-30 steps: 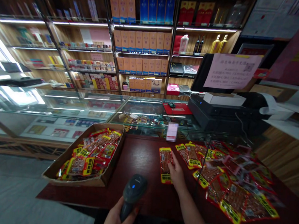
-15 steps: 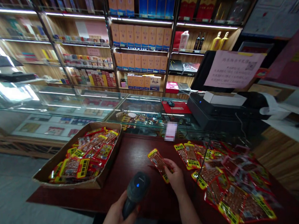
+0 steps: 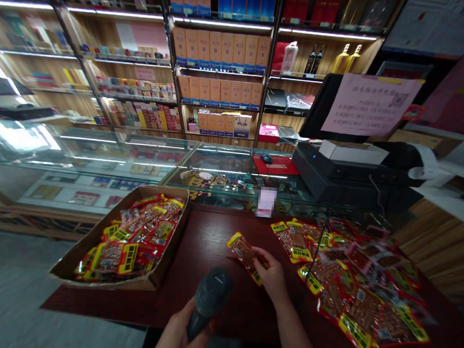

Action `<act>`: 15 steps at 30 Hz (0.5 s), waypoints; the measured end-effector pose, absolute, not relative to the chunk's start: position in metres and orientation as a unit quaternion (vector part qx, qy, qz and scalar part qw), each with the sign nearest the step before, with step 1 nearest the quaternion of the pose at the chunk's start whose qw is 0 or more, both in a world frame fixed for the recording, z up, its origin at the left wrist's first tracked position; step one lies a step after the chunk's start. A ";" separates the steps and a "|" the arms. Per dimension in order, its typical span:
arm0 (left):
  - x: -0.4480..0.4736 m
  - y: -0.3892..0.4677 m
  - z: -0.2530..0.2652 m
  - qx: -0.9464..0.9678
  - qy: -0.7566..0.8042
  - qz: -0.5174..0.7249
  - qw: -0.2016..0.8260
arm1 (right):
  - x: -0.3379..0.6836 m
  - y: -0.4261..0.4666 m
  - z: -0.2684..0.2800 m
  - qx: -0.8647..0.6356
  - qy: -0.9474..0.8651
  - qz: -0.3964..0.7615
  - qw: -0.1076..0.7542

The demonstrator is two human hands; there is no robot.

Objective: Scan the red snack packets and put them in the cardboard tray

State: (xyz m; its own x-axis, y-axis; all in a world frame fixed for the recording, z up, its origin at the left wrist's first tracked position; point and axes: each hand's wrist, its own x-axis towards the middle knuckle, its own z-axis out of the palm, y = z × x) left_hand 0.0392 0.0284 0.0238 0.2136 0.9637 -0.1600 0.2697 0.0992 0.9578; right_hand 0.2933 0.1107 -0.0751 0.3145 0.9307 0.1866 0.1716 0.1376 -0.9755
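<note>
My left hand (image 3: 183, 327) is closed round the handle of a dark barcode scanner (image 3: 212, 294), whose head points away from me over the table. In my right hand (image 3: 270, 275) a red and yellow snack packet (image 3: 242, 250) is pinched by its near right side, just above the tabletop and in front of the scanner. The brown sticks in the packet show through its clear window. A loose pile of similar snack packets (image 3: 361, 310) lies to the right of my right hand. More snack packets (image 3: 115, 258) fill an open cardboard box (image 3: 151, 282) on the left.
The dark red table (image 3: 204, 230) meets a glass display counter (image 3: 232, 166) at its far edge. A monitor with a paper sign (image 3: 367, 104) stands above a black cash drawer (image 3: 327, 175). A thin black cable (image 3: 317, 249) crosses the pile.
The blue light on the scanner has gone out. The packet in my right hand has shifted very slightly left, and the camera view has tilted a little.
</note>
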 end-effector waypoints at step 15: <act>0.028 0.025 0.021 0.557 0.560 0.357 0.499 | 0.143 0.228 0.018 -0.348 -0.427 0.618 0.561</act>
State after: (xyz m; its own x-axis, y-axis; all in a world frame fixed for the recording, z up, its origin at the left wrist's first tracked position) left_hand 0.0283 0.0253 0.0214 0.1178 0.9798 -0.1617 0.2676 0.1255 0.9553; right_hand 0.1431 0.2284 0.0179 -0.1281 0.9906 0.0483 -0.3965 -0.0065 -0.9180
